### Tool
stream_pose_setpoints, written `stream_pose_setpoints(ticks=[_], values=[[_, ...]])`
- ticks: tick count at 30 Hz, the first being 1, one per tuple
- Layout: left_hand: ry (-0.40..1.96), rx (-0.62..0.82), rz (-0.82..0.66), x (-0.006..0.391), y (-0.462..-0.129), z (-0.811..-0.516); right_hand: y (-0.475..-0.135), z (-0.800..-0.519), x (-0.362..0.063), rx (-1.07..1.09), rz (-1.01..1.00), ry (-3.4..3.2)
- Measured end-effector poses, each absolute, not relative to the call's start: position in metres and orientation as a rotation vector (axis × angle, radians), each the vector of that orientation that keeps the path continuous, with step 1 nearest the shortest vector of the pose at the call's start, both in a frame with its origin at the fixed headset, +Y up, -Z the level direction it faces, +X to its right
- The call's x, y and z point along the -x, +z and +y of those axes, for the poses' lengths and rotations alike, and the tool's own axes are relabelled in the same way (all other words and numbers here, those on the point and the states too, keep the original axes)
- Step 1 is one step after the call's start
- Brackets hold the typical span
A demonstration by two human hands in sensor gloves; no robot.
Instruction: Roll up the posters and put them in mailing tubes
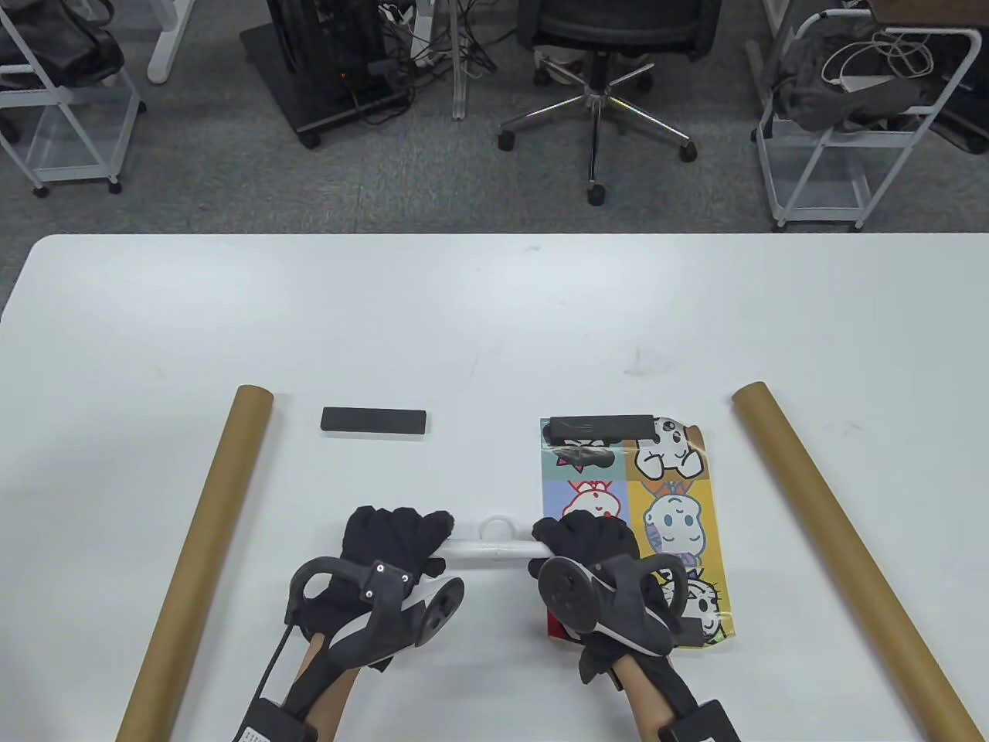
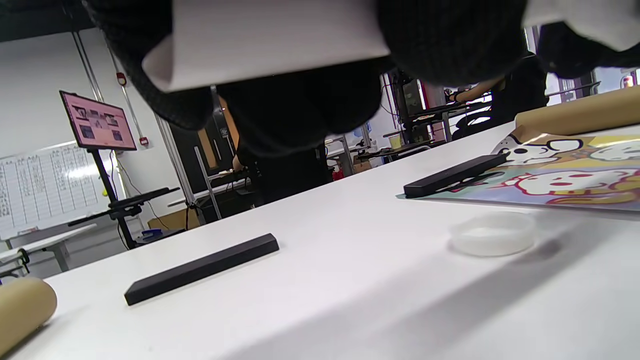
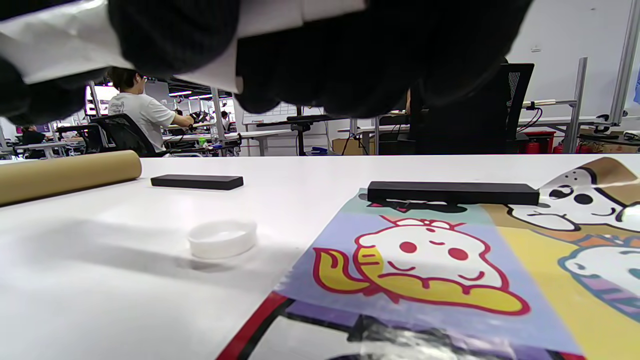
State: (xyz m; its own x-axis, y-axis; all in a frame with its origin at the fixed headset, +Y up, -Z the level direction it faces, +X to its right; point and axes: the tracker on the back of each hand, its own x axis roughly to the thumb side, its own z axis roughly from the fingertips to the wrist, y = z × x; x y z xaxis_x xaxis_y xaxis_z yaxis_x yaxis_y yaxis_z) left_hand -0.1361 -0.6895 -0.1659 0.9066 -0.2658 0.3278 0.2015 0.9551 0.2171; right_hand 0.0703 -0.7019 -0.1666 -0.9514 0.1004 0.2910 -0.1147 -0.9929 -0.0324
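Both hands grip a rolled white poster held level just above the table. My left hand holds its left end and my right hand its right end. The roll shows in the left wrist view and in the right wrist view. A colourful cartoon poster lies flat under and beside my right hand, with a black bar weight on its far edge. One brown mailing tube lies at the left, another mailing tube at the right.
A second black bar weight lies loose on the white table, left of the flat poster. A white plastic tube cap sits just beyond the roll. An office chair and carts stand on the floor past the far edge.
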Motion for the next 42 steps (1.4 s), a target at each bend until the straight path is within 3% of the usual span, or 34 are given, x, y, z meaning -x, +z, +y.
stream_pose_setpoints(ticks=[14,31,42], values=[[-0.233,-0.178,-0.381,0.134,-0.165,-0.688,-0.166,-0.698,-0.071,-0.455,-0.177,3.011],[-0.174,-0.145,-0.377,0.135,-0.165,-0.689,-0.169,-0.699,-0.079,-0.408,-0.122,3.007],[-0.179,-0.127,-0.242,0.169,-0.181,-0.668,-0.177,-0.698,-0.098,-0.308,-0.077,2.970]])
